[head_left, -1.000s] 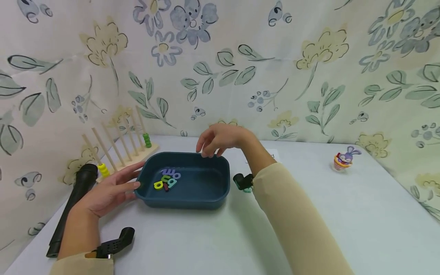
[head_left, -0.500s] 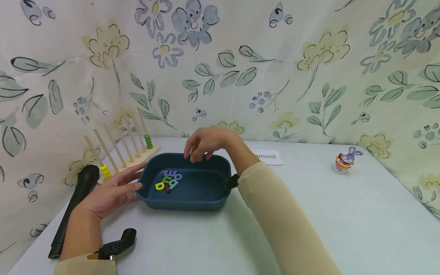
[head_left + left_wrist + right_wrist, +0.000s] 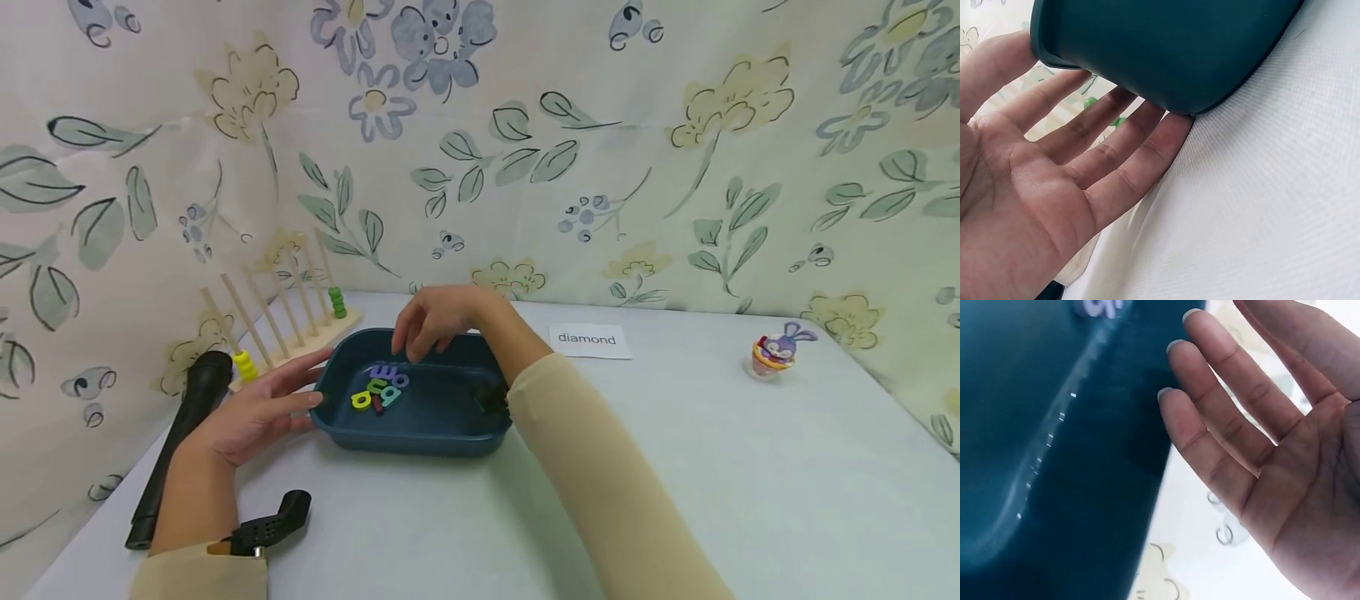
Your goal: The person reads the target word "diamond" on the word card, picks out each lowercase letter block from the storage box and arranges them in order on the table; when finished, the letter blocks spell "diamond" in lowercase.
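Observation:
A dark blue rectangular tray [image 3: 412, 443] stands on the white table. My left hand [image 3: 262, 410] touches its left end, fingers straight under the outer wall and thumb by the rim; the left wrist view shows the fingertips against the tray wall [image 3: 1147, 56]. Inside, at the left, lie several small coloured letters [image 3: 378, 388]: purple, green, yellow, teal and dark red. Over the back rim hangs my right hand [image 3: 438, 321], fingers loosely bent and holding nothing. In the right wrist view its fingers [image 3: 1188, 425] overlap the tray's edge, and a purple letter [image 3: 1100, 306] shows at the top.
Behind the tray lies a white card [image 3: 590, 340] reading "diamond". A wooden peg rack [image 3: 315, 337] with green and yellow beads stands at the left back, beside a black tube [image 3: 180, 446]. Far right is a purple rabbit figurine [image 3: 780, 350]. Floral cloth [image 3: 510, 150] hangs behind.
My right hand has moved left and slightly down over the tray, uncovering the word card. The left hand stays at the tray's end, and the head view has shifted slightly.

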The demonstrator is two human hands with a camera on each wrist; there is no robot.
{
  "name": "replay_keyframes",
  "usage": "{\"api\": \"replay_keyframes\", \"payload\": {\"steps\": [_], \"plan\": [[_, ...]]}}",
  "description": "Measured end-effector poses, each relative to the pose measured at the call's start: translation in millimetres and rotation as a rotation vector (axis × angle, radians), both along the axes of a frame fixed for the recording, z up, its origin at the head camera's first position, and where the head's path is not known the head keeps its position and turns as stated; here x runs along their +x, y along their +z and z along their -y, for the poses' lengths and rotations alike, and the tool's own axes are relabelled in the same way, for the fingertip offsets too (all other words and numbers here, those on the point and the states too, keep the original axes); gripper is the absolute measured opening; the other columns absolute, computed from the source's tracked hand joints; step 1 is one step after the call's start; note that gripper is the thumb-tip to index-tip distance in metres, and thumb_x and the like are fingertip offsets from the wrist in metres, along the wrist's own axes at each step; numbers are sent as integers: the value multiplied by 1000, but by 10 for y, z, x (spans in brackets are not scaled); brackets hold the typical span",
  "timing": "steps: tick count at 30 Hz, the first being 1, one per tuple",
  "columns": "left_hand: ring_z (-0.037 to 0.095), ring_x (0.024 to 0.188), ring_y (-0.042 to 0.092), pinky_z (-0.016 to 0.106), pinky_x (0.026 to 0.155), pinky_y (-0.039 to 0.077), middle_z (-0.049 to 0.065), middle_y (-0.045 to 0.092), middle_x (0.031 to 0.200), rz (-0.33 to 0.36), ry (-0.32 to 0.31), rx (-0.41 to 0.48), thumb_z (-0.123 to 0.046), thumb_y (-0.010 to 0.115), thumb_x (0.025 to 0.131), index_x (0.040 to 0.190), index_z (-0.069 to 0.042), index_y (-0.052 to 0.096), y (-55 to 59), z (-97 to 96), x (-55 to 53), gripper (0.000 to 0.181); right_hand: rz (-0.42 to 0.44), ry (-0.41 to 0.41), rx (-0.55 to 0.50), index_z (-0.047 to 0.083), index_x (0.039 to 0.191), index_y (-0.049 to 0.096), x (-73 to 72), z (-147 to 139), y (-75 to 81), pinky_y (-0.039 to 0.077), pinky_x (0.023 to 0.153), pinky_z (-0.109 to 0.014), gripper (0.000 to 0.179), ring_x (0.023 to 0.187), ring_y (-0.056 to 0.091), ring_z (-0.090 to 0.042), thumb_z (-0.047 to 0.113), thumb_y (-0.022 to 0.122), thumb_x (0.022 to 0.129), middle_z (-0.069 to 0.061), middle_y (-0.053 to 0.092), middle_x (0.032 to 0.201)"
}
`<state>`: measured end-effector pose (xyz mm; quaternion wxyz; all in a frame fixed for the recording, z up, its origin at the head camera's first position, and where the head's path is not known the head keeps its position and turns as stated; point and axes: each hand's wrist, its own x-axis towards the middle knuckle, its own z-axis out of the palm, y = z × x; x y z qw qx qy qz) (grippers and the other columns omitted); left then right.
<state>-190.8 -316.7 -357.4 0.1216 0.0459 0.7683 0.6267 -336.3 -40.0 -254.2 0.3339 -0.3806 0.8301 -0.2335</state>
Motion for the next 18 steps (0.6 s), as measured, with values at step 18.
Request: {"api": "replay_keyframes", "payload": {"steps": [18], "plan": [[24,136,47,32,98,55,18,18,171,22,14,34,-22,62,105,165,-24,27,37,-44,7,70,-4,132,76,12,122,75,65,392,-201,49,106,-52,30,106,62,-18,6,73,93,-7,74,120]]}}
